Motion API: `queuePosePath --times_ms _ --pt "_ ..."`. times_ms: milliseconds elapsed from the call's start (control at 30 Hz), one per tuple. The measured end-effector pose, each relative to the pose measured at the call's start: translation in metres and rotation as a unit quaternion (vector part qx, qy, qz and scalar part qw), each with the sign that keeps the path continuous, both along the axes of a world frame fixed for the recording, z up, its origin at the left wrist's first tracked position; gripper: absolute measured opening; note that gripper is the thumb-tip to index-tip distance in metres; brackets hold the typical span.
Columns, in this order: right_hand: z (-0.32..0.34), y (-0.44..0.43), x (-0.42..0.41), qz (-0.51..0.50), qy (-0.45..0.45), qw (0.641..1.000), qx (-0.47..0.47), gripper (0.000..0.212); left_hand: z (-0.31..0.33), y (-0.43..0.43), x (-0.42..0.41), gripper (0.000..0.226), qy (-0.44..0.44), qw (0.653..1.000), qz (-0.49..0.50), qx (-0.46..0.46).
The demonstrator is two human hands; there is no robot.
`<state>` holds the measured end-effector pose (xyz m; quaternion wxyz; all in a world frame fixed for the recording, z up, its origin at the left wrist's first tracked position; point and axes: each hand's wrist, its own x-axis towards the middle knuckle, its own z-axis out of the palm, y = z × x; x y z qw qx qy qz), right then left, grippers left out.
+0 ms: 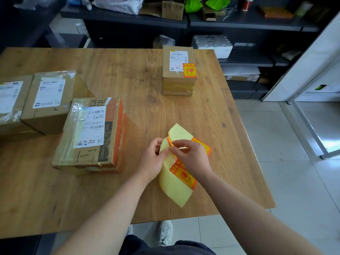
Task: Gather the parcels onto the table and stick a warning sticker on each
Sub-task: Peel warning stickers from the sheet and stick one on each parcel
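Dark shelving (125,17) carries green bags (217,2) and a white pack (211,43), perhaps foam; a pale shoe (166,233) stands on tiles (285,172).

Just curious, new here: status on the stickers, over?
Left hand holds sheet, right hand pinches sticker. Far box stickered; three boxes bare. Nothing blocking.

on table (128,70): leftmost parcel (11,105) touching second parcel (49,100), third parcel (90,135) just before second; fourth parcel (177,83) far right, warning sticker (189,70) on top; sticker sheet (176,188) over table, right of third parcel; shelving (239,24) behind table
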<state>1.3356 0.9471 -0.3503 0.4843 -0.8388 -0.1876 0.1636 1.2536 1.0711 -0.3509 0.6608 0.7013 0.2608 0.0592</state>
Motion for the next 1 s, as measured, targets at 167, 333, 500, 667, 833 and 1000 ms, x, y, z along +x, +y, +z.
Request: queuePosePath --times_ms 167,333,500,667,833,1000 --pt "0.006 0.001 -0.002 0.012 0.006 1.000 0.007 0.010 0.000 -0.006 -0.003 0.011 -0.008 1.000 0.006 -0.007" --pt "0.006 0.000 -0.002 0.008 0.009 1.000 -0.003 0.013 0.001 -0.008 -0.003 0.010 0.001 1.000 0.005 -0.009" --pt "0.008 -0.002 -0.001 0.001 0.040 0.999 0.006 0.009 0.001 -0.008 -0.004 0.007 0.024 1.000 0.000 0.009" --pt "0.004 -0.012 0.009 -0.033 0.045 0.997 -0.045 0.017 -0.006 0.003 -0.006 0.008 0.073 0.987 0.001 0.145" --pt "0.003 -0.029 0.023 -0.090 0.067 0.989 -0.091 0.017 -0.018 0.023 -0.006 0.014 0.187 0.929 -0.026 0.319" --pt "0.011 -0.035 0.028 -0.121 0.074 0.987 -0.081 0.016 -0.024 0.024 -0.007 0.053 0.193 0.876 -0.054 0.439"
